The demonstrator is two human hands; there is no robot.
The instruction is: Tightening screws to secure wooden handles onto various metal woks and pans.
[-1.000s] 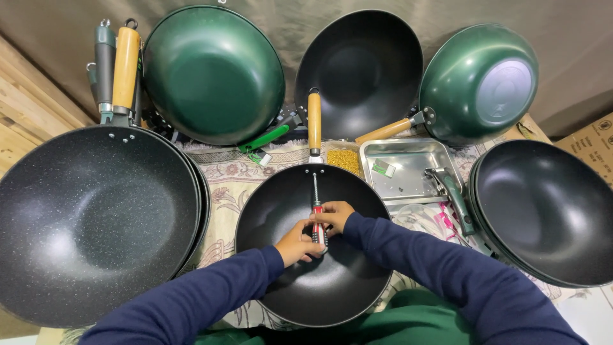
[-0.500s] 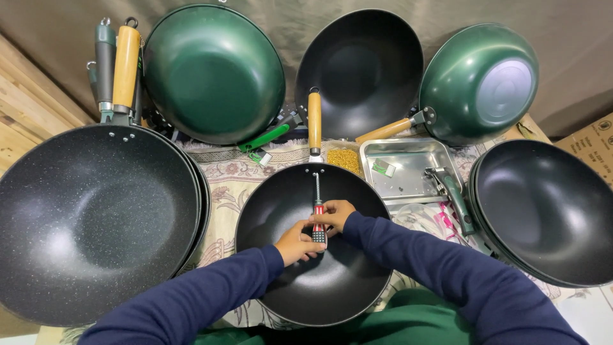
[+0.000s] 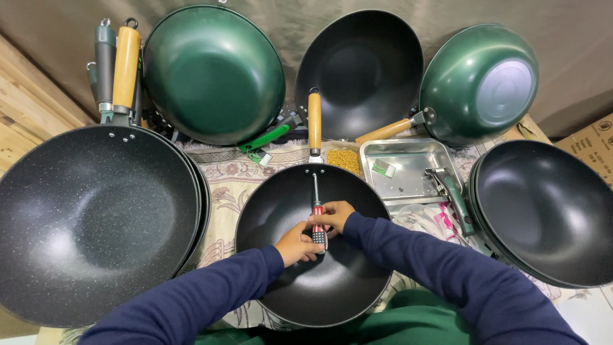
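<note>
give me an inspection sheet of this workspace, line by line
surface: patterned cloth covers the table under the pans.
job's things: red-and-black screwdriver lies along the inside of the black wok, tip toward its wooden handle.
clutter: steel tray, pile of small brass-coloured parts, stacked speckled pans, dark woks, green woks leaning on the backdrop.
grippers: left hand and right hand both grip the screwdriver.
cables: nothing seen.
surroundings: wooden boards, cardboard box.
</note>
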